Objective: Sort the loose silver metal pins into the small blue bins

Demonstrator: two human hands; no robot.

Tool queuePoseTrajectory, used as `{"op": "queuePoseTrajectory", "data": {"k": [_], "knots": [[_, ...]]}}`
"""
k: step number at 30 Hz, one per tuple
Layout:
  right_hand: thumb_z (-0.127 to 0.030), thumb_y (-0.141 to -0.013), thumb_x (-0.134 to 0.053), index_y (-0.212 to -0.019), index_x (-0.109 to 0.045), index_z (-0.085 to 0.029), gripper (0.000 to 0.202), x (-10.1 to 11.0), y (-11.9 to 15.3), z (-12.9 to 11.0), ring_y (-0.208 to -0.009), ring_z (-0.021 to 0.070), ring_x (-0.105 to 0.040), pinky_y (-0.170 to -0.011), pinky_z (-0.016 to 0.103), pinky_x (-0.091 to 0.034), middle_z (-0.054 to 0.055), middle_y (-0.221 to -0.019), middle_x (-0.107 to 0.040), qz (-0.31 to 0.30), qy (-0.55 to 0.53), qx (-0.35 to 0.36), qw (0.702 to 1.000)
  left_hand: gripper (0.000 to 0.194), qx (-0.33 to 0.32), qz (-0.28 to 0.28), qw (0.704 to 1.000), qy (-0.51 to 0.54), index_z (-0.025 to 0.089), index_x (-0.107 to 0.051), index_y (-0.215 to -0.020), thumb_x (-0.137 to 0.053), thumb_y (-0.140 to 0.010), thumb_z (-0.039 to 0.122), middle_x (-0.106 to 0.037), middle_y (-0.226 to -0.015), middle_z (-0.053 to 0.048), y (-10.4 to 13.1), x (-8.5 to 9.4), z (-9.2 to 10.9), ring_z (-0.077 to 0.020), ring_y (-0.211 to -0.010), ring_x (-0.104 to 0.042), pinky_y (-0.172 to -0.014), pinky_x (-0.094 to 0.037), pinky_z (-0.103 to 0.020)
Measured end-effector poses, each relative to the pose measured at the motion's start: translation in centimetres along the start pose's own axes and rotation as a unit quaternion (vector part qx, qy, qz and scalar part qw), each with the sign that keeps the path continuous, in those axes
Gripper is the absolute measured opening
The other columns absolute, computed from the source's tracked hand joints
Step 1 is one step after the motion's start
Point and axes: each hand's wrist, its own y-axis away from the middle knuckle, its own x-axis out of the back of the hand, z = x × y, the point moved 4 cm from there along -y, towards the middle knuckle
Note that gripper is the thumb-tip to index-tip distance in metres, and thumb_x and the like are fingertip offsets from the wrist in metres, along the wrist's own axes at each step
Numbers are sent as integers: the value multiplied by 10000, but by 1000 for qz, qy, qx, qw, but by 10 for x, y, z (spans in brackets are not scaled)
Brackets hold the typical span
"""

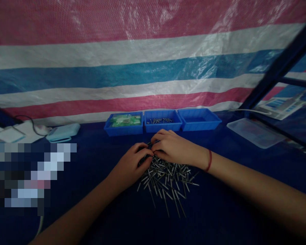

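Observation:
A loose pile of thin metal blind rivets (168, 177) lies on the dark blue table in front of me. At the pile's far edge, my left hand (132, 161) is closed, its fingers and thumb curled round some rivets. Against it from the right comes my right hand (172, 146), also closed, fingers bent down onto rivets at the same spot. A few rivet ends show between the two hands; the fingertips are partly hidden. A red cord bracelet (209, 161) circles my right wrist.
Behind the pile stand three blue bins: the left bin (123, 131) with green-and-clear plastic packets, the middle bin (163, 128) with some rivets, the right bin (200, 125). A clear plastic lid (256, 133) lies right, a light-blue case (63, 132) left. Striped sheeting (142, 75) hangs behind.

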Motion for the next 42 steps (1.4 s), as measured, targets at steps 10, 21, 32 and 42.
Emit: {"op": "queuePoseTrajectory", "data": {"k": [10, 21, 32, 42], "knots": [[-134, -812, -521, -758, -597, -205, 117, -1, 6, 0, -910, 203, -534, -761, 366, -398, 40, -876, -626, -20, -47, -19, 999, 144, -4, -7, 1000, 3, 218, -588, -981, -487, -880, 201, -515, -1116, -63, 1, -2, 1, -197, -1071, -520, -935, -428, -386], [-212, -833, -528, -775, -638, -205, 124, 3, 7, -1, -863, 194, -552, -725, 363, -381, 38, -870, -626, -3, -31, -26, 999, 166, -20, -13, 1000, 8, 225, -591, -941, -467, -867, 142, -483, -1156, -65, 3, -2, 1, -202, -1105, -497, -940, -417, -396], [-164, -815, -546, -806, -637, -132, 97, 8, -5, -15, -835, 225, -546, -646, 354, -319, 77, -840, -632, -56, 83, -32, 994, 234, -4, 10, 999, 41, 181, -444, -1115, -432, -882, 164, -485, -1184, -118, 3, -5, 6, -220, -1118, -493, -957, -414, -421], [-127, -852, -484, -817, -593, -115, 116, 29, 35, -14, -785, 182, -522, -704, 333, -423, 85, -838, -581, 56, 28, -73, 995, 318, 21, 123, 992, 24, 190, -504, -1152, -541, -853, 292, -504, -1230, -116, -1, -3, 24, -277, -1248, -406, -1029, -335, -519]]}}
